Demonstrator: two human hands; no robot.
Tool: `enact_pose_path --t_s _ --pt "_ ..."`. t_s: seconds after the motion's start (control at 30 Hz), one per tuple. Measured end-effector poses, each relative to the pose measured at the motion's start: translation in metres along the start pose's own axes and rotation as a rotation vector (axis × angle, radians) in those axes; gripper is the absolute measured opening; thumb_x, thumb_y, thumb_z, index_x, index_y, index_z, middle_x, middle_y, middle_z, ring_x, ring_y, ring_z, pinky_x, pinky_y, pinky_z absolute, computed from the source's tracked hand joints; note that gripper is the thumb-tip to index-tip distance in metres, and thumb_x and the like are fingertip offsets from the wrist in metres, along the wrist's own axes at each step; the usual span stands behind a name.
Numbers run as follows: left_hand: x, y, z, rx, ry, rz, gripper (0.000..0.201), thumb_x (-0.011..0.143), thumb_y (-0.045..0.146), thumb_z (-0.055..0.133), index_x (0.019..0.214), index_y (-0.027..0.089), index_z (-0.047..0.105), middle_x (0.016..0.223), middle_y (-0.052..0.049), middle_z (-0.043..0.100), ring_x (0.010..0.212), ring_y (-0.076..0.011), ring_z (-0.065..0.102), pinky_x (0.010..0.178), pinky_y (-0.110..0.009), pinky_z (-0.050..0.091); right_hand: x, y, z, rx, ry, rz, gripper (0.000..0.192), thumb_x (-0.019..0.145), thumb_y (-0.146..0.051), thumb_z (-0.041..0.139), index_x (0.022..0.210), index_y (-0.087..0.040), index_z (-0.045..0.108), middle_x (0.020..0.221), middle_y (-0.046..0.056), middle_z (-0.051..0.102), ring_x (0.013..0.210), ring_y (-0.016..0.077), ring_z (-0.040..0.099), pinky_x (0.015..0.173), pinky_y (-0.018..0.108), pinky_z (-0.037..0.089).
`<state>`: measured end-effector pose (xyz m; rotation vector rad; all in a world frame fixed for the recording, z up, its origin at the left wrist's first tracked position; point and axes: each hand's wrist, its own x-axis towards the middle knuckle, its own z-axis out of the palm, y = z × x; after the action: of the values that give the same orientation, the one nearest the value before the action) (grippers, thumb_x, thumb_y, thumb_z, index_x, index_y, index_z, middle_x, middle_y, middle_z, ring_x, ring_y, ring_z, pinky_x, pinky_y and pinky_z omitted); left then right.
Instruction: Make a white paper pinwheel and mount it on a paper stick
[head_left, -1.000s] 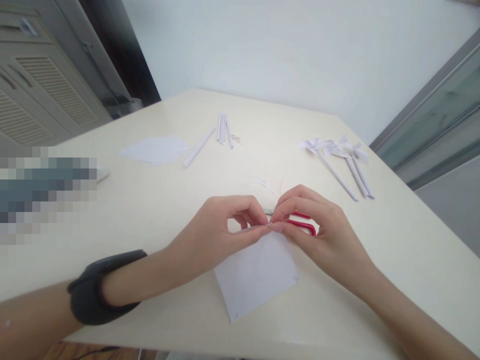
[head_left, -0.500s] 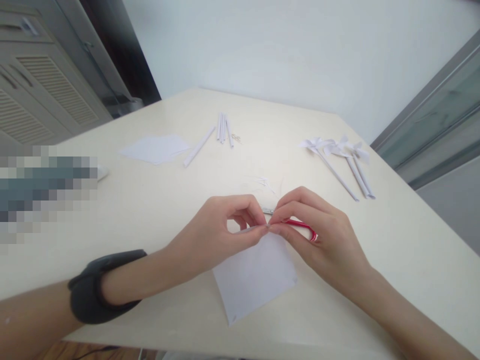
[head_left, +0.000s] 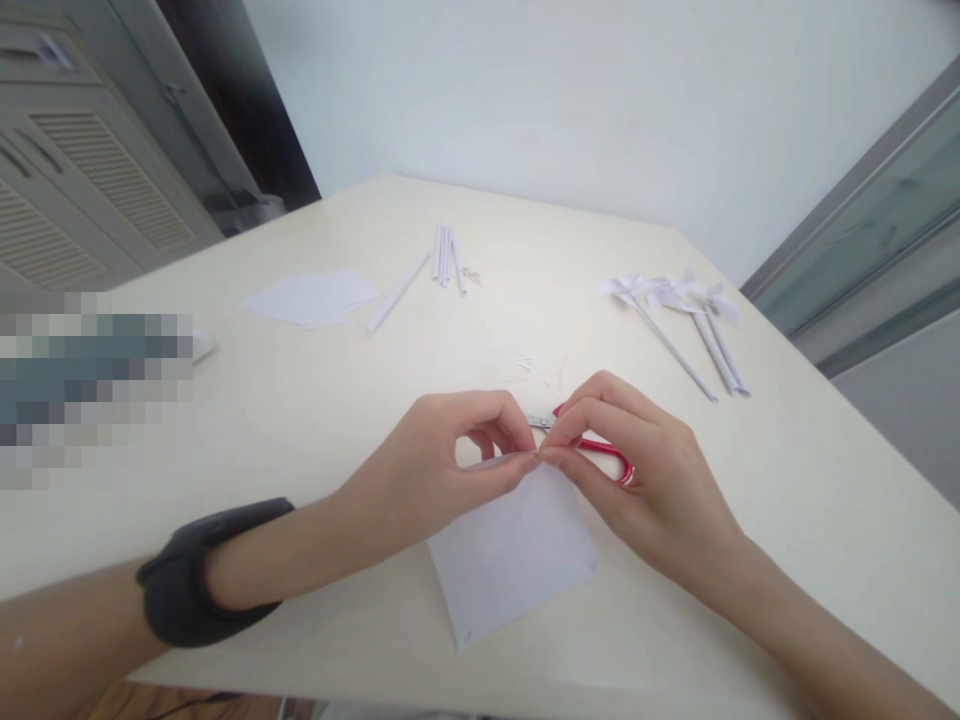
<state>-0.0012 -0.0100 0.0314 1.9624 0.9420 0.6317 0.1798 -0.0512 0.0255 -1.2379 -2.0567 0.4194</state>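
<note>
- Cream table (head_left: 787, 480), corner pointing away, edge close at the bottom of the head view.
- White paper sheet (head_left: 510, 560) flat near the front edge, one corner toward that edge.
- Red-handled scissors (head_left: 600, 452) just beyond the sheet, largely covered.
- Thin paper slivers (head_left: 525, 363) scattered a little farther back.
- Stack of white paper squares (head_left: 311, 297) at far left.
- One rolled paper stick (head_left: 397, 293) lying aslant beside the stack; bundle of rolled sticks (head_left: 448, 256) just past it, side by side.
- Small metal pins (head_left: 472, 275) next to the bundle.
- Paper pinwheels (head_left: 679, 315) on sticks at far right, heads overlapping.
</note>
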Motion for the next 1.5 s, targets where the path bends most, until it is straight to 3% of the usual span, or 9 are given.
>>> enact_pose_path --t_s 0.5,0.67,0.83,0.97,1.1,1.2,1.33,1.5 --pt "-0.001 0.0 -0.003 -0.017 -0.013 -0.004 0.011 0.084 0.024 0.053 0.076 0.018 0.058 0.077 0.002 0.063 0.073 -0.0119 0.059 0.07 -0.024 0.05 0.005 0.0 -0.006 0.203 -0.036 0.139 0.012 0.082 -0.011 0.058 0.077 -0.02 0.062 0.086 -0.001 0.056 0.075 0.0101 0.055 0.06 0.021 0.047" --pt "-0.002 -0.004 0.0 0.061 0.036 0.089 0.006 0.082 0.017 0.052 0.079 0.019 0.057 0.079 0.002 0.064 0.075 -0.0119 0.059 0.07 -0.024 0.049 0.004 -0.001 -0.003 0.147 -0.052 0.14 0.011 0.081 -0.011 0.057 0.074 -0.02 0.058 0.084 -0.001 0.056 0.075 0.0123 0.055 0.065 0.027 0.046" --pt "-0.007 -0.005 0.003 0.298 0.071 0.18 0.008 0.079 0.012 0.051 0.079 0.019 0.056 0.077 0.001 0.062 0.073 -0.0122 0.057 0.068 -0.025 0.047 0.002 -0.004 0.004 0.129 -0.055 0.151 0.015 0.077 -0.008 0.054 0.071 -0.02 0.049 0.081 -0.002 0.053 0.075 0.0128 0.054 0.066 0.028 0.044" --pt "-0.012 -0.013 0.009 0.466 0.144 0.331 0.009 0.08 0.011 0.049 0.078 0.018 0.054 0.075 0.0 0.061 0.068 -0.0123 0.056 0.063 -0.026 0.044 -0.001 -0.005 0.01 0.145 -0.039 0.161 0.02 0.074 -0.004 0.052 0.068 -0.02 0.042 0.079 -0.003 0.051 0.073 0.0125 0.052 0.065 0.028 0.042" --pt "-0.014 -0.015 0.012 0.501 0.139 0.398 0.011 0.083 0.012 0.048 0.077 0.017 0.055 0.077 -0.002 0.063 0.071 -0.0142 0.058 0.065 -0.028 0.045 -0.004 -0.008 0.013 0.161 -0.019 0.195 0.024 0.071 -0.001 0.051 0.068 -0.02 0.038 0.078 -0.003 0.051 0.072 0.0125 0.051 0.065 0.028 0.041" --pt "-0.012 -0.009 0.008 0.331 0.104 0.296 0.009 0.081 0.011 0.05 0.077 0.017 0.055 0.078 -0.001 0.063 0.072 -0.0128 0.058 0.066 -0.026 0.047 -0.003 -0.009 0.009 0.214 -0.027 0.181 0.022 0.074 -0.001 0.052 0.069 -0.02 0.041 0.082 -0.002 0.052 0.076 0.0122 0.052 0.068 0.027 0.041" --pt "-0.005 -0.001 -0.002 -0.091 -0.01 0.07 0.006 0.084 0.019 0.053 0.078 0.019 0.056 0.079 0.001 0.062 0.075 -0.0119 0.06 0.071 -0.024 0.05 0.002 -0.004 -0.004 0.368 -0.104 0.156 0.011 0.086 -0.015 0.053 0.076 -0.019 0.054 0.091 0.0 0.054 0.085 0.012 0.054 0.073 0.026 0.043" --pt "-0.001 0.001 -0.006 -0.54 -0.153 -0.17 0.009 0.08 0.022 0.059 0.072 0.02 0.055 0.066 0.004 0.058 0.06 -0.0096 0.056 0.053 -0.019 0.043 0.007 0.002 -0.013 0.397 -0.117 0.087 0.003 0.084 -0.016 0.06 0.084 -0.019 0.06 0.094 0.002 0.053 0.088 0.0126 0.055 0.075 0.026 0.045"
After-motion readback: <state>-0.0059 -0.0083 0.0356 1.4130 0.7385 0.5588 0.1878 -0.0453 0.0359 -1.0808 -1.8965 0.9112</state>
